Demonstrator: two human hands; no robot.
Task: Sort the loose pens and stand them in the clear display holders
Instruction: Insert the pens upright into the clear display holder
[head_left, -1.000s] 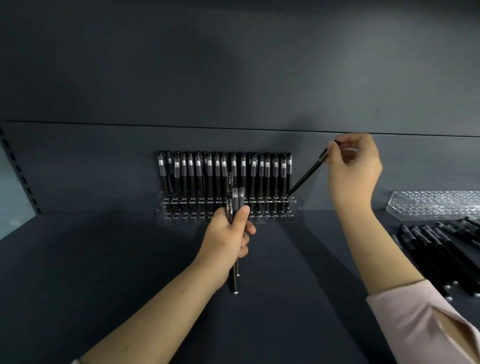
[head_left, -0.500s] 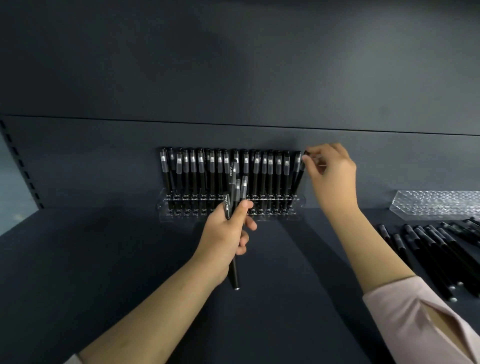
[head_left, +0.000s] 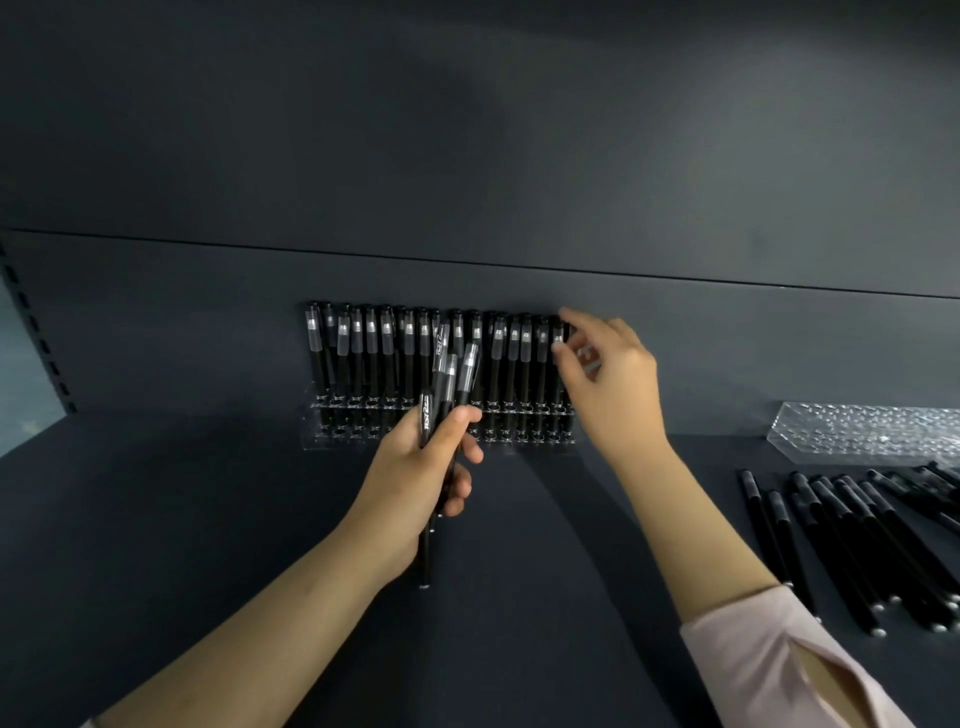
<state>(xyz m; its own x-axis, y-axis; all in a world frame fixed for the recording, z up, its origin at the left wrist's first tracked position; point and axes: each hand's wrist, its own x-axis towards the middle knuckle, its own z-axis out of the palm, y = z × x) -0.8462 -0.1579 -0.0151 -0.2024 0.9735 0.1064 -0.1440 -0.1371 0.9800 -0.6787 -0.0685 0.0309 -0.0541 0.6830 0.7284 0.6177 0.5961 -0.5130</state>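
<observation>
Pens fill the clear holder; left fingers grip a bundle, spread right fingers touch the end pen

Left hand grips a bunch of black pens, caps up, before the filled clear holder. Right hand has its fingertips at the cap of the end pen, grip unclear. Loose pens lie right on the shelf.
</observation>
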